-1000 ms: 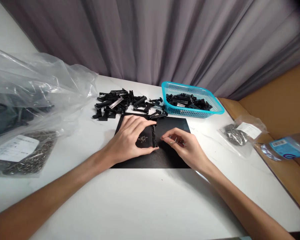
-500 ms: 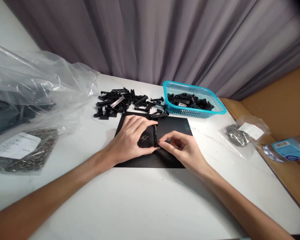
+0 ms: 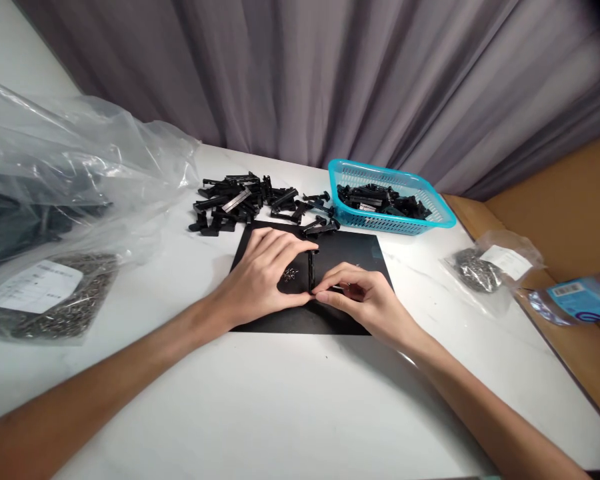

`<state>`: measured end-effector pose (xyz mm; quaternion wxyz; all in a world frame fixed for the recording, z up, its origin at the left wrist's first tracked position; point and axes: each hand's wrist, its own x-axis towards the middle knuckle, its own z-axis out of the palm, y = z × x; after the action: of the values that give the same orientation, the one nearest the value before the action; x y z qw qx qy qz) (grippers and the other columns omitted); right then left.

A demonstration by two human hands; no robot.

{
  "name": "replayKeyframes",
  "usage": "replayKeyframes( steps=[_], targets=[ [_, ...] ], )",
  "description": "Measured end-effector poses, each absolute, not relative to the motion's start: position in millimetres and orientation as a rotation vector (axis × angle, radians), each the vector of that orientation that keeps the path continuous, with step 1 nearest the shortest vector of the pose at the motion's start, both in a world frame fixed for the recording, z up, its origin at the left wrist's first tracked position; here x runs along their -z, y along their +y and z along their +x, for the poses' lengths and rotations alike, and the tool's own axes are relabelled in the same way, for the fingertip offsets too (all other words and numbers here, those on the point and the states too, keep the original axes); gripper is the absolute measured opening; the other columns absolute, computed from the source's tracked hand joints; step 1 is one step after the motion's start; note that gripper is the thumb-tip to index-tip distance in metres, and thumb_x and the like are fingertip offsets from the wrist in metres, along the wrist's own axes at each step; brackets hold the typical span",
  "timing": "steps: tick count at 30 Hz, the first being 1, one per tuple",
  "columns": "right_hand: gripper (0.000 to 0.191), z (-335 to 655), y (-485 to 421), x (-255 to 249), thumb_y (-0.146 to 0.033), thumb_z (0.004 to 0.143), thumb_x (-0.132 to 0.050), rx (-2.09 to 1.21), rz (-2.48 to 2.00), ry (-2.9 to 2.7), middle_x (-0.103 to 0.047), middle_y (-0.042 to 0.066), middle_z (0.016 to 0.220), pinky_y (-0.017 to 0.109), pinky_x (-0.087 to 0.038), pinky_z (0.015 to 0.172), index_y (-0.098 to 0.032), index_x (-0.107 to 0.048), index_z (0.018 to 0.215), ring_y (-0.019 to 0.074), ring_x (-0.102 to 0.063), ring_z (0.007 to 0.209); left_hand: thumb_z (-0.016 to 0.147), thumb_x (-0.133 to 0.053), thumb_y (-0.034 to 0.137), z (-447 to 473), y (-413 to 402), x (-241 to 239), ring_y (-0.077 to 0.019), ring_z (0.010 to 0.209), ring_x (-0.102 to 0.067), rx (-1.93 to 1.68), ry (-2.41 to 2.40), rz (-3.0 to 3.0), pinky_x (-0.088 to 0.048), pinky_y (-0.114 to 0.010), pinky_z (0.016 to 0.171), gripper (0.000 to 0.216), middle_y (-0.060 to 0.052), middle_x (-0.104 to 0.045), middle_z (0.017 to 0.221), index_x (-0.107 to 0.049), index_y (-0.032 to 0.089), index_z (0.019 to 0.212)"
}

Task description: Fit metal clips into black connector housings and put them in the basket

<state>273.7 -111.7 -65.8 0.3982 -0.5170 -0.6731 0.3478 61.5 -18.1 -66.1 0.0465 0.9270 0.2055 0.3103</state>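
My left hand [image 3: 263, 275] grips a narrow black plastic part [image 3: 311, 268] end to end, fingertips at its far end and thumb at the near end. The part is held over a black mat [image 3: 353, 250]. At its near end, the thumb and forefinger of my right hand [image 3: 373, 297] are pinched together, touching it or very close. Whatever sits in that pinch is too small and hidden to make out. Small metal pieces [image 3: 290, 275] lie on the mat beside the part, partly framed by my left hand.
Behind the mat lies a heap of similar black parts [image 3: 230, 203]. A blue basket [image 3: 395, 225] holds more of them. Clear bags of small metal pieces rest at left [image 3: 55, 320] and right [image 3: 477, 270]. A blue-labelled packet [image 3: 580, 300] lies far right, before a grey curtain [image 3: 300, 80].
My right fingertips have shifted slightly nearer and to the left, against the part's near end. My left hand keeps its hold on the part. The view has shifted slightly.
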Motion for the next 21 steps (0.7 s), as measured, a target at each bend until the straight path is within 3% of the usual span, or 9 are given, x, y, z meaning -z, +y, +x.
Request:
replayKeyframes(
  steps=[8,15,21],
  targets=[
    [0.010,279.4,-110.7,61.4,-0.030,0.098,-0.070,-0.779,-1.302,-1.924,-0.074,0.003,0.103,0.034,-0.049,0.086,-0.024,-0.076,0.092,0.0197,-0.065,0.096,0.087,-0.073,0.037,63.1,-19.0,70.6,-0.0304,0.111,-0.065,-0.977,0.562,2.872,-0.038,-0.048,0.105,0.047,-0.010,-0.073,0.114,-0.060,0.020,0.128],
    [0.011,273.9,-112.3,65.8,-0.034,0.091,-0.076,-0.821,-1.477,-1.821,-0.074,-0.001,0.082,0.028,-0.042,0.063,-0.024,-0.075,0.089,0.0155,-0.058,0.068,0.085,-0.075,0.034,64.5,-20.7,70.9,-0.0302,0.107,-0.068,-1.019,0.528,2.820,-0.040,-0.049,0.106,0.043,-0.009,-0.075,0.111,-0.066,0.021,0.124],
    [0.013,271.9,-112.7,63.5,-0.036,0.093,-0.075,-0.790,-1.495,-1.827,-0.075,-0.001,0.085,0.029,-0.041,0.062,-0.024,-0.075,0.088,0.0155,-0.060,0.070,0.083,-0.076,0.035,66.4,-20.7,71.5,-0.0281,0.103,-0.068,-1.015,0.528,2.811,-0.041,-0.047,0.104,0.043,-0.008,-0.074,0.106,-0.064,0.019,0.121]
  ],
)
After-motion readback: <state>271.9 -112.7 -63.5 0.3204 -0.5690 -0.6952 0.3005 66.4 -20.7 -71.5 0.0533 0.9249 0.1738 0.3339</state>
